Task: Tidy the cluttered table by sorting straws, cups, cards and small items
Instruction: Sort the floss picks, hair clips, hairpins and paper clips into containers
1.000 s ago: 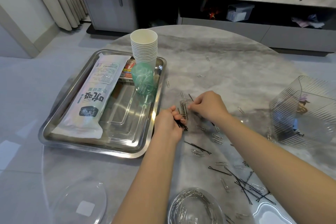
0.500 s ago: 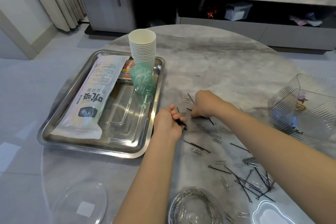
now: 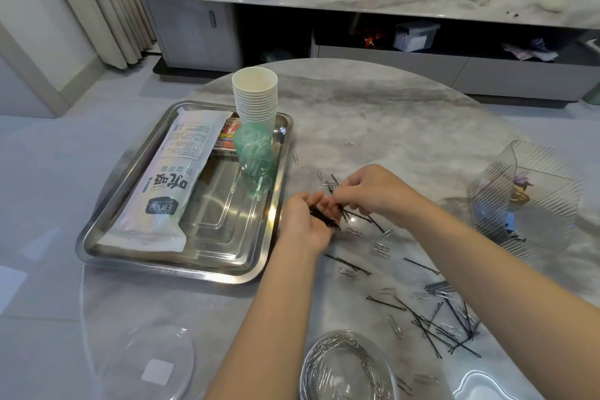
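A round, grey marble-patterned table (image 3: pixel 422 114) fills the view, with bare polished surface left open across its far half. Near its left edge a shiny steel tray (image 3: pixel 181 256) with a raised rim is set, holding a flat white straw packet (image 3: pixel 168 185), a stack of white paper cups (image 3: pixel 255 94) and a translucent green cup (image 3: pixel 254 153). Beside the tray's right rim, a bundle of thin black hairpins (image 3: pixel 324 216) is gripped in the curled left hand (image 3: pixel 306 221). One pin is pinched by the right hand (image 3: pixel 370 190), touching the left. Loose hairpins (image 3: pixel 431 321) and wire paper clips (image 3: pixel 381 248) are scattered toward the near right edge. A clear round dish (image 3: pixel 349 367) of clips sits at the near edge.
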The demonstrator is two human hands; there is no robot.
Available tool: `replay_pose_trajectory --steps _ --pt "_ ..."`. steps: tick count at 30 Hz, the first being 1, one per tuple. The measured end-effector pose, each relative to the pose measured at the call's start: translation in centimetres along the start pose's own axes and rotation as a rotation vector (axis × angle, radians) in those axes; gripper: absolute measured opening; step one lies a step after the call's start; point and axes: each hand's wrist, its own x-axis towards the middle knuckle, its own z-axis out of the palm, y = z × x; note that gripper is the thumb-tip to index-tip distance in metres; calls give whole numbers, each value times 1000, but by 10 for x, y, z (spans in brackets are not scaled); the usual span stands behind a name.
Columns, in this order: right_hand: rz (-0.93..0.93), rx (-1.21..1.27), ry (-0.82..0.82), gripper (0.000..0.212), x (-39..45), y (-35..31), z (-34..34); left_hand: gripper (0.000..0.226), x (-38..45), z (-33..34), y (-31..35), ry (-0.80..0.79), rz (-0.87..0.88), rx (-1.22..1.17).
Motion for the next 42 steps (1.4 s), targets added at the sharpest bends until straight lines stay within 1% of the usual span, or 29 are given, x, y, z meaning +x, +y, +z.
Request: replay_pose_trajectory --steps 1,3,5,6,8,10,12,16,19,22,24,26,28,29,31,32,34,36,38,40,42 --pt "-4 -29 -16 32 -2 -3 1 31 -1 1 0 -20 -15 -17" --pt "-45 -76 -15 24 -4 -7 0 30 -3 2 1 -40 -21 -37" --pt "-80 -120 34 14 -4 -8 -9 27 -6 4 2 -37 -18 -55" --pt "-77 -173 92 12 -1 -5 -14 25 -5 4 2 -25 -11 -53" --pt "-9 -348 198 10 6 6 -22 23 -5 3 2 2 7 -34" --pt "115 -538 182 14 8 19 -20 23 -3 1 3 9 6 -15" --pt "187 -622 140 19 8 33 -12 23 -3 1 3 -1 -4 -7" --pt "124 -570 138 14 15 45 -4 24 -3 2 3 -8 4 -9" --pt "73 -628 66 29 16 45 -1 24 -2 1 3 -6 6 -12" --pt "18 -704 -18 31 11 43 1 25 -1 0 2 -7 8 -6" --pt "0 -684 -21 28 8 42 -1 24 -2 0 1 -9 9 6" --pt "-12 -506 43 22 5 40 -5 24 -1 1 1 -14 12 14" --pt "-49 -271 131 22 -1 29 -8 24 -1 2 0 -14 11 18" --pt "-67 -185 148 23 -4 20 -9 25 -1 2 0 -18 8 20" --pt "-63 -108 107 26 -10 3 -8 29 -2 2 0 -41 -7 13" --pt "-54 -117 72 26 -11 -4 -6 30 -2 2 0 -61 -21 3" --pt "-43 -164 -1 17 -11 -12 -3 33 -4 3 -1 -88 -40 -14" --pt "-40 -205 -11 21 -6 -15 -7 31 -4 4 0 -82 -25 -26" --pt "-31 -208 83 21 4 -16 -18 26 -2 4 1 -53 -13 -42" --pt "-4 -249 204 13 19 -9 -27 28 0 2 3 -32 -17 -64" --pt "47 -351 230 9 34 2 -25 34 2 0 3 -37 -25 -68"
